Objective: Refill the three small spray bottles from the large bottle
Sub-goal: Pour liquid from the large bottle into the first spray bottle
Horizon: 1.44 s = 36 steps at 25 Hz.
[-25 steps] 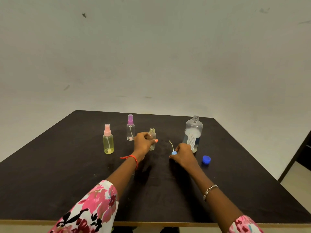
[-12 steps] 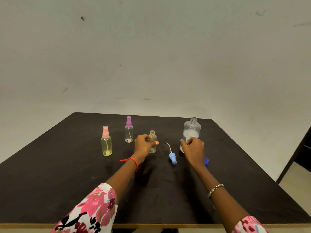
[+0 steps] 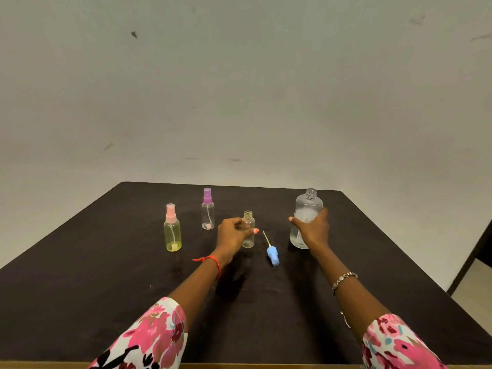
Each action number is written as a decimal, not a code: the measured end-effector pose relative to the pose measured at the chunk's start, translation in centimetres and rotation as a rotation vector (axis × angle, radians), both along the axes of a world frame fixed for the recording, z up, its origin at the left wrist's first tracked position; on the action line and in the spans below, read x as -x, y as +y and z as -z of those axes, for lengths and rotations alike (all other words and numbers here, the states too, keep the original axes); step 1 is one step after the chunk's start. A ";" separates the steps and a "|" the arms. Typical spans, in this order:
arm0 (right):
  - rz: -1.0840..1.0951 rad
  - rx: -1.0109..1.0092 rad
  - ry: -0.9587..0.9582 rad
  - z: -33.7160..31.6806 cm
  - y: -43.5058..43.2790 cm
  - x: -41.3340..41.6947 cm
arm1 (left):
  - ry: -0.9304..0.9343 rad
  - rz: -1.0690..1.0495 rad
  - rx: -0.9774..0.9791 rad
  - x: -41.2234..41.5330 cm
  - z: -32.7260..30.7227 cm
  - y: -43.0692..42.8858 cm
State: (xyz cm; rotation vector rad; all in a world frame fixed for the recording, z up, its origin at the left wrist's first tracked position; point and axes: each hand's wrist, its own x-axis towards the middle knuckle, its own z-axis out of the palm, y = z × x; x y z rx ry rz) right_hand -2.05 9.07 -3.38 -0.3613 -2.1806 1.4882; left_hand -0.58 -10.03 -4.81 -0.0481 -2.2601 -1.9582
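Note:
A small clear bottle [image 3: 248, 237] with no top stands upright mid-table; my left hand [image 3: 232, 234] grips its body. Its blue spray head [image 3: 272, 255] with a thin tube lies on the table just right of it. My right hand [image 3: 312, 228] wraps round the large clear uncapped bottle [image 3: 306, 209], which stands upright at the right. A yellow-tinted spray bottle with a pink top [image 3: 172, 230] and a clear one with a purple top [image 3: 208, 210] stand to the left, both capped.
The dark table [image 3: 80, 288] ends at a pale wall behind. Its right edge drops to a floor area with a dark object [image 3: 479, 249] beside it. The large bottle's blue cap is hidden behind my right arm.
My right hand let go of the blue spray head, which now lies on the table, and moved right to take hold of the large bottle. My left hand stayed on the small open bottle.

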 end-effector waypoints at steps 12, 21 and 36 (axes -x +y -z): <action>-0.036 -0.020 -0.009 0.0 0.5 0.0 | -0.032 0.044 -0.025 -0.7 0.3 -0.2; -0.044 0.007 -0.014 -0.2 0.5 -0.3 | -0.003 0.024 0.005 -0.7 0.6 -0.6; -0.126 -0.187 0.112 -2.6 -1.4 -2.4 | 0.033 0.025 0.013 -1.6 -0.2 -1.8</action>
